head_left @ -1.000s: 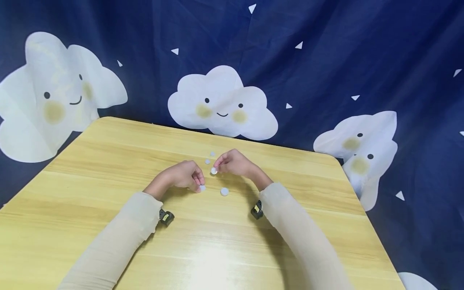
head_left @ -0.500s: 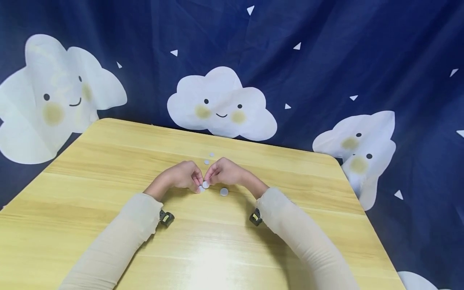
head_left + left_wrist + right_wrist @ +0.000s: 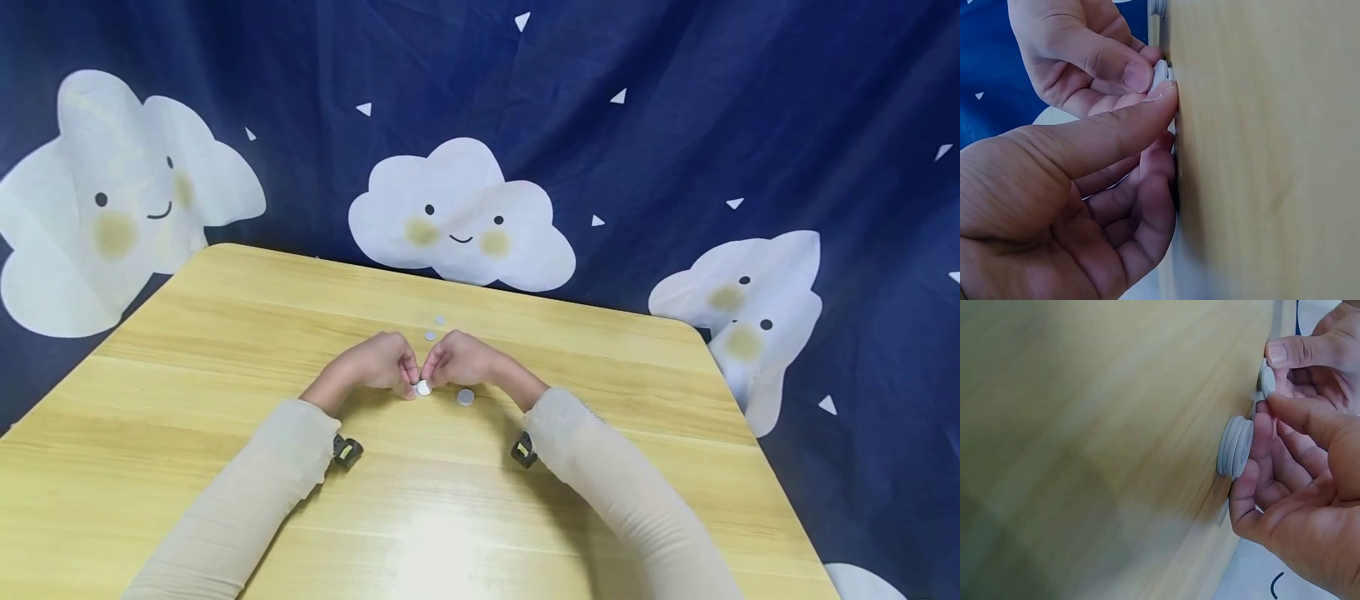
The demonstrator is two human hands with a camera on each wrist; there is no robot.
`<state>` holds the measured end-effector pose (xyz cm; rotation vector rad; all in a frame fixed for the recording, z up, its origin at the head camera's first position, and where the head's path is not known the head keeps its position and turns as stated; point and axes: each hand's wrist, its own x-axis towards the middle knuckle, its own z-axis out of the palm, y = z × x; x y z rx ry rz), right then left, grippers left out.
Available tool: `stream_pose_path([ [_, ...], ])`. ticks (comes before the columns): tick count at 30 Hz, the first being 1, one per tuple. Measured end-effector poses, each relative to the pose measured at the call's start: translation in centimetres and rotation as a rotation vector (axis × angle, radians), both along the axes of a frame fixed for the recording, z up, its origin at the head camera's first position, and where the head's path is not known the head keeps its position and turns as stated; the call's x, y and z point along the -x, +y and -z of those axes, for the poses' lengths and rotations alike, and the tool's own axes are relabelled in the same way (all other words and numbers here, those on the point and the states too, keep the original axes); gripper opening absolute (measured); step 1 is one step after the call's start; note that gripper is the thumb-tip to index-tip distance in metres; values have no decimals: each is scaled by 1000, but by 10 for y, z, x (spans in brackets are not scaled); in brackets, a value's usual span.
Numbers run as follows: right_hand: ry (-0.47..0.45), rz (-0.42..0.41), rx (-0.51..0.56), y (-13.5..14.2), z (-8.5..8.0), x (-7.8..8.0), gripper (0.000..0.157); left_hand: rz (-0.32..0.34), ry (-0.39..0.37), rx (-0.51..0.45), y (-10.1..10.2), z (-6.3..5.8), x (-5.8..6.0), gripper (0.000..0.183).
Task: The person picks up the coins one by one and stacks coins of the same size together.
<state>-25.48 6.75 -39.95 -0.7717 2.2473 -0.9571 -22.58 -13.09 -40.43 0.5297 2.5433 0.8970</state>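
Note:
At the middle of the table, my left hand (image 3: 378,362) and right hand (image 3: 467,358) meet fingertip to fingertip. Between thumb and fingers, the right hand pinches a silver-coloured coin (image 3: 423,387). A lower coin (image 3: 1171,73) lies directly under it on the table, and the left hand pinches this one at its edge. Both thumbs sit against the coins' rims in the right wrist view, partly hiding them. Beside the right hand's curled lower fingers stands a stack of several larger coins (image 3: 1237,447), also visible as a round stack (image 3: 466,397) in the head view.
Beyond the hands lie a small coin or coin pile (image 3: 430,336) and a smaller one (image 3: 440,320). The wooden table (image 3: 420,517) reaches back to a blue curtain (image 3: 675,150) with clouds. Dark wrist devices (image 3: 347,452) protrude below both cuffs.
My right hand has brought its coin left and toward me, from beside the far coins to above the coin at the left hand. My left hand has stayed in place.

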Motion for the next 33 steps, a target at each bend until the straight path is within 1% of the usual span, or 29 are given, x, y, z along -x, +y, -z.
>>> stream_pose_path([
  [6,22,-27,-27,-2,1,-1,9,-6,9,35,0,0,1,16],
  [14,28,-23,-25,-3,-1,-3,10,2,19,75,0,-2,2,16],
  [24,-23,15,-20,-2,-1,-2,11,16,14,67,-3,-3,0,14],
  [28,-49,17,-26,-1,-1,-4,16,30,23,72,-3,-4,0,14],
  [31,-23,2,-39,-2,0,-4,19,41,31,68,-3,-4,0,14],
  [33,12,-9,-49,-3,2,-4,18,47,38,64,-3,-4,0,14],
])
